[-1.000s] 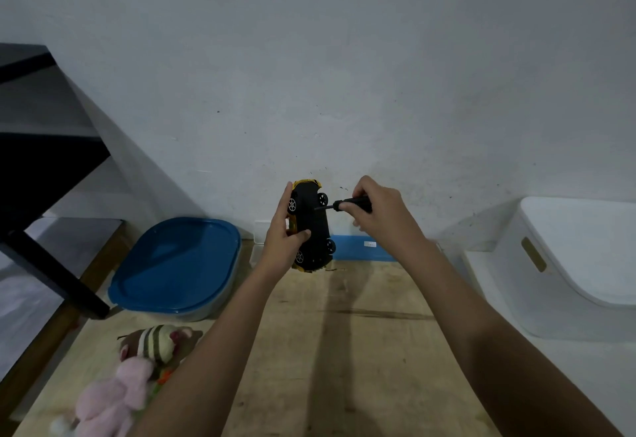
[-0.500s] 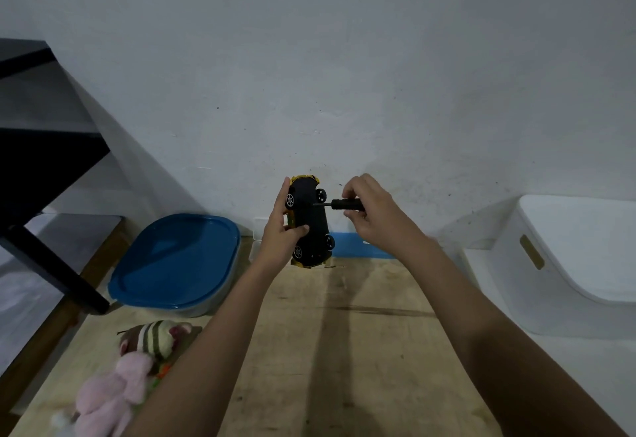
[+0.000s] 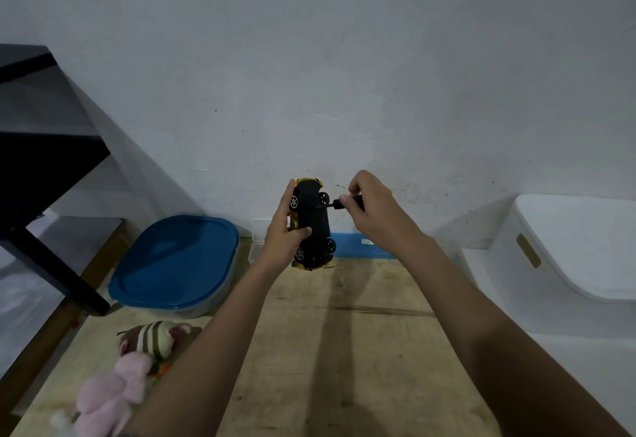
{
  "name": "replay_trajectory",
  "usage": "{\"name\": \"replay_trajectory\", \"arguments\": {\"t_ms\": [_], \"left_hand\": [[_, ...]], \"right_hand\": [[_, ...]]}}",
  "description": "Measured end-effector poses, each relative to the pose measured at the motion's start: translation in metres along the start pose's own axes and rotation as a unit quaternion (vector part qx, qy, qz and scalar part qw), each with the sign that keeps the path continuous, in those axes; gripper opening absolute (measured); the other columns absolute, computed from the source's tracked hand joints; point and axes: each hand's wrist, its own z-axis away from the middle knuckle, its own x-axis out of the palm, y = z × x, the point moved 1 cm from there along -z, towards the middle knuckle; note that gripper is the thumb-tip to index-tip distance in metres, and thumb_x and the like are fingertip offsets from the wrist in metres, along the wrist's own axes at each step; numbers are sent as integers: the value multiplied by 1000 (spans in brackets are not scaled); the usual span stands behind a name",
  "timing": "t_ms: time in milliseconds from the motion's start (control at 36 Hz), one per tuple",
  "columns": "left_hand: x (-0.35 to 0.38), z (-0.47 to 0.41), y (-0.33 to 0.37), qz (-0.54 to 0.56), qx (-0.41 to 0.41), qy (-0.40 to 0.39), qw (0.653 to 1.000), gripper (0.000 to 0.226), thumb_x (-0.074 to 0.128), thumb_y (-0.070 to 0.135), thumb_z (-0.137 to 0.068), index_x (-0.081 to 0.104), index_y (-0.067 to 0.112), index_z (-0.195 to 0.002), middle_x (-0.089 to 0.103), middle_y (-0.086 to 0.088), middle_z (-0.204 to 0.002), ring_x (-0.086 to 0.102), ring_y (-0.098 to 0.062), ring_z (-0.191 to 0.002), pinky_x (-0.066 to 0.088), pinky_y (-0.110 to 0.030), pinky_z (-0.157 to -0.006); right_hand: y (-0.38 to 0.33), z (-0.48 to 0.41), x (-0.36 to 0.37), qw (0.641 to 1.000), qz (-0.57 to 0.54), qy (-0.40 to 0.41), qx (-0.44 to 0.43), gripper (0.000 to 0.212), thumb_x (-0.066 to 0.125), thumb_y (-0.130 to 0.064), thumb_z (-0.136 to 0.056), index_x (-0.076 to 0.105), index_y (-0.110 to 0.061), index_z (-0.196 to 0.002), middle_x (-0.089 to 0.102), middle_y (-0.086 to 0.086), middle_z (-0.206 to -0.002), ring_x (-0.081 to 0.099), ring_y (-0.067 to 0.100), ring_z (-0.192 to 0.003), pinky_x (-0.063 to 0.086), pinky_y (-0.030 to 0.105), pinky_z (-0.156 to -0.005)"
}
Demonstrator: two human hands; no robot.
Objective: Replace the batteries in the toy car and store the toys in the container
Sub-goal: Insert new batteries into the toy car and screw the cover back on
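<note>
A yellow toy car [image 3: 314,223] is held up in front of the wall with its black underside and wheels facing me. My left hand [image 3: 286,237] grips it from the left, thumb across the underside. My right hand [image 3: 377,211] pinches a small black screwdriver [image 3: 339,204] whose tip touches the underside near the upper right wheel. A clear container with a blue lid [image 3: 175,264] sits shut at the left on the wooden surface. A striped brown plush toy [image 3: 151,337] and a pink plush toy [image 3: 110,392] lie at the lower left.
A white lidded bin [image 3: 557,257] stands at the right. A black shelf frame [image 3: 44,175] rises at the left. A blue box [image 3: 364,247] and a small clear box [image 3: 260,230] lie against the wall behind the car. The wooden surface [image 3: 344,350] runs between my arms.
Both hands have risen slightly with the car. The right hand's fingers have shifted round the screwdriver handle while its tip stays on the underside.
</note>
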Motion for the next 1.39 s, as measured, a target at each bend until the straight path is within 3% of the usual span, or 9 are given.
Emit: {"name": "replay_trajectory", "arguments": {"t_ms": [111,222,333,500,611,694,1056,1167,1389], "left_hand": [[1,-1,-4,4,-7,2,1000,87,48,-15,-85,19,41,-145,37,-4,-144,60,-11,-93,54,-18,-73],[4,-1,-6,11,-12,-5,1000,87,49,-13,-85,19,43,-145,39,-2,-140,58,-5,-93,52,-26,-82],[4,-2,-9,28,-27,1,999,88,51,-12,-85,19,45,-145,41,-6,-138,51,-21,-116,49,-42,-96],[4,0,-15,65,-58,-9,996,88,54,-8,-85,21,49,-142,48,-5,-129,53,-24,-114,55,-34,-77],[2,0,-16,99,-72,-5,993,88,55,-7,-85,21,51,-141,51,-3,-124,54,-28,-115,54,-46,-85],[2,0,-16,81,-73,-16,994,88,54,-8,-85,21,50,-142,50,-4,-126,54,-25,-113,55,-35,-75],[13,6,-22,8,-5,-40,999,86,49,-17,-85,23,39,-144,42,1,-129,60,-10,-93,54,-15,-66],[17,4,-30,-38,7,-44,998,91,51,-14,-83,24,51,-140,42,8,-129,53,-21,-114,52,-27,-83],[19,6,-35,-175,46,-62,982,87,50,-8,-86,18,48,-143,39,6,-123,45,-10,-105,39,-22,-82]], "right_hand": [[1,2,-3,999,21,-38,-32,14,57,-9,-89,46,-8,-97,42,-1,-96,45,15,-74,44,31,-68],[2,1,-5,999,34,-12,-6,17,49,-25,-95,44,-10,-89,46,1,-81,41,15,-67,38,28,-61],[1,1,-7,999,7,-44,-15,10,54,-15,-92,48,-11,-100,42,-1,-98,47,9,-76,42,22,-69],[4,-2,-9,998,52,-46,-1,16,51,-22,-94,55,-7,-93,51,2,-88,48,17,-77,39,26,-68],[5,1,-12,998,7,-59,-4,13,53,-20,-92,51,-11,-102,43,-2,-99,52,13,-81,42,21,-72],[6,0,-12,996,38,-82,-28,14,58,-8,-88,54,-12,-101,41,-3,-97,51,17,-83,43,26,-73],[11,2,-11,977,152,-137,53,24,48,-31,-94,53,-10,-84,50,5,-82,48,22,-70,37,32,-60],[13,8,-10,969,175,-154,88,34,43,-32,-96,57,-2,-89,52,12,-85,54,28,-71,41,36,-61],[21,18,-10,957,22,-200,208,37,37,-23,-99,54,-2,-73,44,7,-63,32,15,-50,25,26,-47]]}}
